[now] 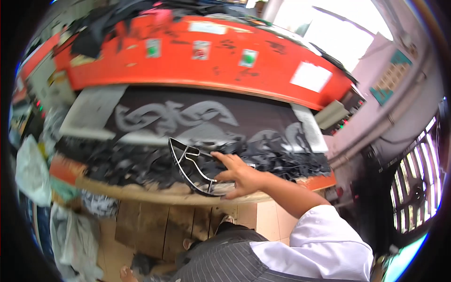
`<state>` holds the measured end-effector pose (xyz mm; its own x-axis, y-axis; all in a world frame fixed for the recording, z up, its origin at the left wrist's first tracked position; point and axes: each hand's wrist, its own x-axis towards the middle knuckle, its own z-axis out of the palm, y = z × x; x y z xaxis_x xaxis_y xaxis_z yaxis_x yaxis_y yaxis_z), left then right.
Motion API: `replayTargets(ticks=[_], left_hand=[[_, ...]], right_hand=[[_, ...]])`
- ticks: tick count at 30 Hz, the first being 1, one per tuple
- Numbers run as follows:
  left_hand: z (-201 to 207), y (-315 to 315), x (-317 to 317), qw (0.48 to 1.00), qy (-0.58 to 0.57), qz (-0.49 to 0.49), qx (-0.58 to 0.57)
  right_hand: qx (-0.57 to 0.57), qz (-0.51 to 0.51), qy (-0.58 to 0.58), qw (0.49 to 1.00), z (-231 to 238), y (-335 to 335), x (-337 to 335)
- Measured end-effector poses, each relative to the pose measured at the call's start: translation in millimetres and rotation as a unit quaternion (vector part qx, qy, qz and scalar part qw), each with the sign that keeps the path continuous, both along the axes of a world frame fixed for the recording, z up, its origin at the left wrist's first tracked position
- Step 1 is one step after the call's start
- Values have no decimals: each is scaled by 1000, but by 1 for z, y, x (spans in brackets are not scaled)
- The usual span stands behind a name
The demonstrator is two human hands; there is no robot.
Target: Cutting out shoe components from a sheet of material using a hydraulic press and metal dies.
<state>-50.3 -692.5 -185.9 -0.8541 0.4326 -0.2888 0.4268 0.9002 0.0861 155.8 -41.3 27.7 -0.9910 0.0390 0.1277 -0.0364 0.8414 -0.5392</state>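
Observation:
My right hand (242,177) reaches in from the right over the front of the workbench. Its fingers and thumb grip the near right side of a curved metal cutting die (191,164), a thin-walled frame with cross braces inside. The die is tilted above a heap of black material scraps (127,162). Behind it lies a dark sheet (268,110) marked with pale curved shapes. Low at the left, what looks like my left hand (126,273) is partly cut off by the lower edge, near a dark bundle; its fingers are not clear.
A red machine beam (181,56) spans the back of the bench, with dark material piled on top. Pale boards (94,110) show beside the sheet. Plastic bags (33,169) hang at the left. A dark machine (361,188) and a barred window stand at the right.

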Motion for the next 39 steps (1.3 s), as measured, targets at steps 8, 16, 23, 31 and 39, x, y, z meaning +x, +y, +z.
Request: replayTargets(ticks=[8,16,23,31,39], left_hand=[[148,528,-58,886,-40,-115,447],[163,822,136,768,-214,-335,502],[124,895,209,805,-119,-405,416],[128,900,216,816,-102,-422,382],[124,901,210,801,-132,-412,413]], right_hand=[[215,-283,-67,932,26,229,202],[185,-236,-103,948,-8,340,217],[197,-247,-48,947,-41,347,242],[57,-556,14,829,-70,320,252],[78,-521,84,846,-69,322,255]])
